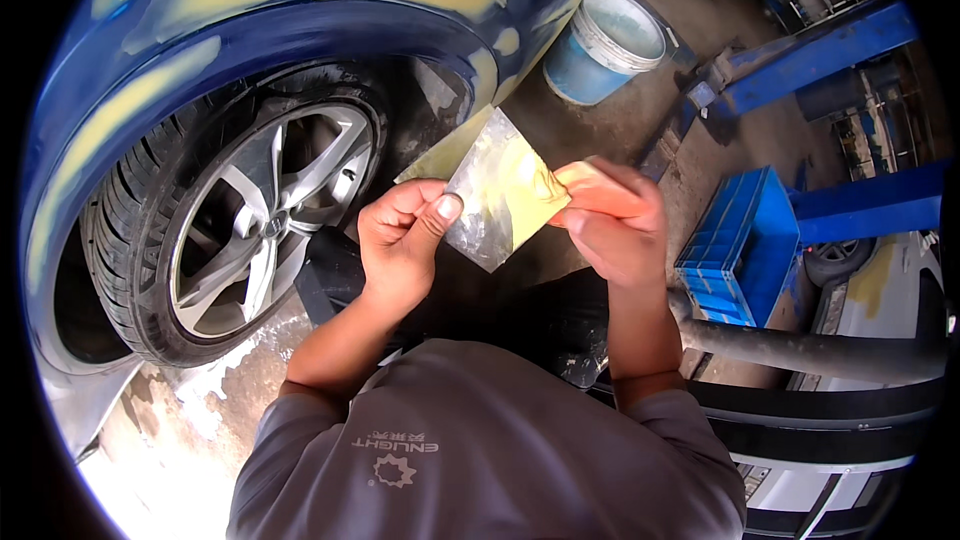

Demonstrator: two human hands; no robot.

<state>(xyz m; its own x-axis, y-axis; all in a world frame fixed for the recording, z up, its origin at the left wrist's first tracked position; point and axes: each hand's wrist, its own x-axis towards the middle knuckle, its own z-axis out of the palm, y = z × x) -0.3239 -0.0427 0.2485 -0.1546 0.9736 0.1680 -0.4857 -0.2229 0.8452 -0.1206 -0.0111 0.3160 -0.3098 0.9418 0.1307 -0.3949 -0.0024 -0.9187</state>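
Observation:
My left hand (402, 245) pinches a thin grey mixing plate (478, 225) by its near left edge, thumb on top. Yellow body filler (528, 185) is smeared over the plate's right half. Closed around an orange spreader (610, 192), my right hand (622, 245) has its edge against the filler at the plate's right side. Some of my right fingers are hidden behind the spreader. Ahead and to the left is a blue car body (300, 25) with patches of dull yellow filler on its panels.
Close to my left arm stands the car's wheel (268, 225) with silver spokes. A blue and white bucket (605, 45) sits on the floor ahead. On the right are a blue plastic crate (735, 250), blue lift arms (820, 60) and a dark horizontal tube (820, 350).

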